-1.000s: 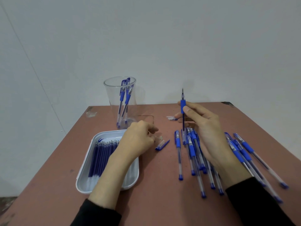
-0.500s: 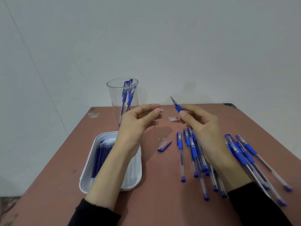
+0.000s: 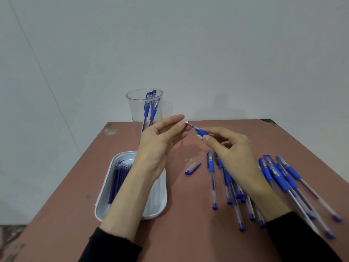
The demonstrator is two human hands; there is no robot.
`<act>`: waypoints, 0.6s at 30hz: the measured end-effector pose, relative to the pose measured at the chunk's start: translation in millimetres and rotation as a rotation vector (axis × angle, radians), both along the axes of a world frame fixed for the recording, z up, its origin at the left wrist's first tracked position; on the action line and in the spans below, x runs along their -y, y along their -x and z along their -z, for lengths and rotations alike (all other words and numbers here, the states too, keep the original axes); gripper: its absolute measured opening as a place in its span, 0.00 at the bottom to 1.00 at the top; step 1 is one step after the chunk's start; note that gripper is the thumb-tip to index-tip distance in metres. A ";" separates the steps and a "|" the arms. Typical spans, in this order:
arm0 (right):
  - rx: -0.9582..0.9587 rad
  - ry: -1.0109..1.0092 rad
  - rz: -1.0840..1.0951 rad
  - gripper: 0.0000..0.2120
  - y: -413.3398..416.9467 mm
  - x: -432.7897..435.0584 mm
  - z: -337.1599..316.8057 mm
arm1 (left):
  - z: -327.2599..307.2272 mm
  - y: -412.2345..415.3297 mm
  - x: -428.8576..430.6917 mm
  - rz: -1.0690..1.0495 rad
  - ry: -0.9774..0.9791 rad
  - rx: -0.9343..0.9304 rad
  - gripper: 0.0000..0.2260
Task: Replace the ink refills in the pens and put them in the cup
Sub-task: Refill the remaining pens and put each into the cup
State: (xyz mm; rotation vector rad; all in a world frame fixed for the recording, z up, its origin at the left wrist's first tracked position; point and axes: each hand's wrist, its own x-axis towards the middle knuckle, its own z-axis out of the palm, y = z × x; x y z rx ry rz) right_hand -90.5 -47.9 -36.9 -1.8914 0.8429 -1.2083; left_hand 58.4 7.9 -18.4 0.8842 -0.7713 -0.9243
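Observation:
My right hand [image 3: 231,148] grips a blue-grip pen [image 3: 201,131] above the table, its tip pointing left. My left hand [image 3: 160,140] pinches a small silver tip piece [image 3: 187,121] right at the pen's tip. A clear plastic cup [image 3: 144,108] stands at the back left with a few blue pens inside. A white tray [image 3: 105,195] below my left forearm holds several dark blue refills [image 3: 118,178]. Several blue pens [image 3: 279,178] lie on the table under and right of my right wrist. A loose pen cap [image 3: 192,168] lies between the tray and the pens.
The reddish-brown table [image 3: 188,233] ends at a grey wall behind the cup. A few small pale bits [image 3: 199,137] lie on the table just under my hands. The table's left edge runs close beside the tray.
My left hand rose from the table near the cap to the pen's tip. My right hand tilted the pen from upright to pointing left, and the two hands met.

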 end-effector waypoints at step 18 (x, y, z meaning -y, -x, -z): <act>0.011 -0.075 -0.021 0.05 -2.1 -5.4 0.1 | 5.4 3.7 4.0 -0.023 -0.021 0.125 0.10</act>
